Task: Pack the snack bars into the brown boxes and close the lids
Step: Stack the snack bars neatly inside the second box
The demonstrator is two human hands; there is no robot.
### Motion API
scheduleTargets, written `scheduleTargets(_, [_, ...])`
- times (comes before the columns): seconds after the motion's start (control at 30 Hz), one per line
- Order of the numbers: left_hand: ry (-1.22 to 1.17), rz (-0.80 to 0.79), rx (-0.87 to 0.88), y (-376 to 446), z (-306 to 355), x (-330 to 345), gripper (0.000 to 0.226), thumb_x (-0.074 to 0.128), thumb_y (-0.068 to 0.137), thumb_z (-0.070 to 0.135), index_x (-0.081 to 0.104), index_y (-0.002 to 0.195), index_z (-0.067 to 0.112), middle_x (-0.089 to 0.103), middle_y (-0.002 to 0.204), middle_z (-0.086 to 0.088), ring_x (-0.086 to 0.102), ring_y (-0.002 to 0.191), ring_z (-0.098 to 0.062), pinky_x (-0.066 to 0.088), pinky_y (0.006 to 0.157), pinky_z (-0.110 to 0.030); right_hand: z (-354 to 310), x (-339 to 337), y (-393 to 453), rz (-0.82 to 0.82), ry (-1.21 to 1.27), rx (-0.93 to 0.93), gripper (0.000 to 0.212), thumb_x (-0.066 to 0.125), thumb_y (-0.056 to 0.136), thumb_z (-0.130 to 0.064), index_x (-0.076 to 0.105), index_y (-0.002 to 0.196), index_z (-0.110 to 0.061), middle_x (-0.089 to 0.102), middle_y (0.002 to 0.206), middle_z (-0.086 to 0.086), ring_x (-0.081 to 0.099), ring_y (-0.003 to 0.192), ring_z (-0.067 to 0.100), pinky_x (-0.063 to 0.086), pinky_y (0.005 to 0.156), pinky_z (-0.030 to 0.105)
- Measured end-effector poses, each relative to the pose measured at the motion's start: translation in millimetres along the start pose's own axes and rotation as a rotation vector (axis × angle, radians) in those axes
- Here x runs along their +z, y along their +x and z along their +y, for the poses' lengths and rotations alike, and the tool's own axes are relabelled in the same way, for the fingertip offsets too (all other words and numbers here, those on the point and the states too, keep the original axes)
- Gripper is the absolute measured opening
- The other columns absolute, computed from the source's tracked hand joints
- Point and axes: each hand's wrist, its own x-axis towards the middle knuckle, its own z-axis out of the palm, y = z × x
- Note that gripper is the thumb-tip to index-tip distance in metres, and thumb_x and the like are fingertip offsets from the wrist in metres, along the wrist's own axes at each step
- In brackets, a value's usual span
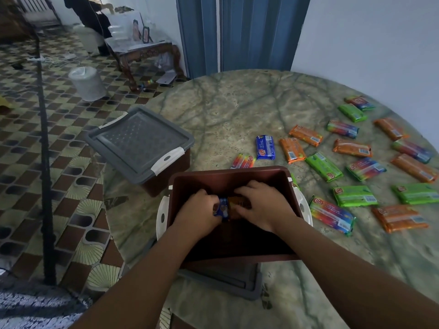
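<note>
While both my hands reach inside the open brown box [228,176] at the desk's [237,103] near edge, left hand [199,210] fingers curl round a blue-wrapped bar [222,210]; right hand [263,205] fingers press an orange bar [237,202] beside it.

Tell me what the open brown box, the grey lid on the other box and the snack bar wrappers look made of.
Open brown box: likely moulded plastic, smooth matte walls. Grey lid: plastic too, textured translucent centre panel, white clips. Snack bar wrappers: thin glossy printed film, crimped ends.
</note>
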Motion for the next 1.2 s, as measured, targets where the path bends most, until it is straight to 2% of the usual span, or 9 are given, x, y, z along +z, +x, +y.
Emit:
scheduleTargets(0.13, [0.017,0.377,0.013,-20,-1,-27,0.03,0.064,0.092,0.048,0.066,0.115,0.028,0.053,0.111,0.004,0.048,0.105,-0.014,0.049,0.086,-0.034,3,-19,-10,0.382,0.022,0.096,0.031,0.057,0.097,-0.049,0.065,0.116,-0.026,0.059,0.112,-0.002,0.055,0.106,0.022,0.053,0.086,0.042])
scheduleTargets(0.27, [0.158,0.587,-0.177,-31,-24,-34,0.053,0.07,0.086,0.052,0.059,0.125,0.016,0.052,0.115,-0.014,0.046,0.105,-0.03,0.039,0.09,-0.04,9,-30,-19,0.388,-0.051,0.403,0.053,0.061,0.094,-0.053,0.049,0.134,-0.021,0.047,0.128,0.007,0.047,0.119,0.03,0.048,0.096,0.045])
scheduleTargets(0.33, [0.179,0.514,-0.254,-35,-31,-26,0.076,0.073,0.083,0.055,0.048,0.137,0.008,0.05,0.121,-0.023,0.048,0.107,-0.038,0.039,0.093,-0.046,12,-31,-22,0.302,0.003,0.542,0.064,0.061,0.094,-0.055,0.039,0.142,-0.018,0.04,0.136,0.012,0.044,0.125,0.034,0.047,0.098,0.046])
scheduleTargets(0.43, [-0.107,0.368,-0.322,-35,-33,-16,0.088,0.073,0.087,0.046,0.026,0.151,0.006,0.049,0.132,-0.026,0.056,0.113,-0.042,0.047,0.091,-0.048,18,-30,-25,0.155,0.2,0.654,0.059,0.057,0.098,-0.049,0.033,0.143,-0.018,0.046,0.137,0.015,0.054,0.122,0.04,0.048,0.087,0.046])
scheduleTargets(0.53, [-0.255,0.335,-0.353,-23,-40,-15,0.071,0.067,0.094,0.039,0.026,0.145,0.01,0.059,0.13,-0.02,0.063,0.111,-0.04,0.053,0.091,-0.051,27,-32,-25,0.138,0.308,0.666,0.042,0.055,0.099,-0.039,0.039,0.132,-0.021,0.064,0.114,0.015,0.062,0.103,0.038,0.044,0.078,0.041])
scheduleTargets(0.7, [-0.181,0.307,-0.323,-16,-43,-20,0.038,0.058,0.1,0.025,0.032,0.124,0.012,0.066,0.107,-0.02,0.066,0.095,-0.043,0.048,0.075,-0.045,34,-30,-21,0.141,0.459,0.699,0.035,0.055,0.096,-0.029,0.046,0.13,-0.025,0.06,0.102,0.008,0.055,0.09,0.03,0.045,0.075,0.038])
scheduleTargets(0.87, [-0.055,0.257,-0.275,-11,-28,-35,0.035,0.053,0.101,0.019,0.032,0.126,0.005,0.064,0.107,-0.023,0.064,0.099,-0.045,0.04,0.073,-0.042,49,-26,-30,0.151,0.589,0.689,0.039,0.057,0.093,-0.023,0.048,0.13,-0.024,0.062,0.11,0.009,0.058,0.097,0.031,0.048,0.08,0.04])
scheduleTargets(1.0, [0.005,0.246,-0.236,-10,11,-34,0.025,0.053,0.099,0.021,0.033,0.113,0.013,0.063,0.105,-0.017,0.064,0.098,-0.04,0.04,0.073,-0.04,78,-22,-60,0.143,0.562,0.74,0.046,0.058,0.092,-0.025,0.046,0.136,-0.022,0.065,0.118,0.015,0.063,0.107,0.038,0.049,0.082,0.039])
scheduleTargets(1.2, [0.0,0.237,-0.189,-11,82,-6,0.039,0.053,0.1,0.019,0.036,0.134,0.009,0.063,0.118,-0.02,0.062,0.109,-0.041,0.047,0.085,-0.045,130,-22,-115,0.218,0.562,0.775,0.033,0.06,0.093,-0.023,0.046,0.123,-0.02,0.067,0.106,0.015,0.064,0.103,0.04,0.053,0.086,0.046])
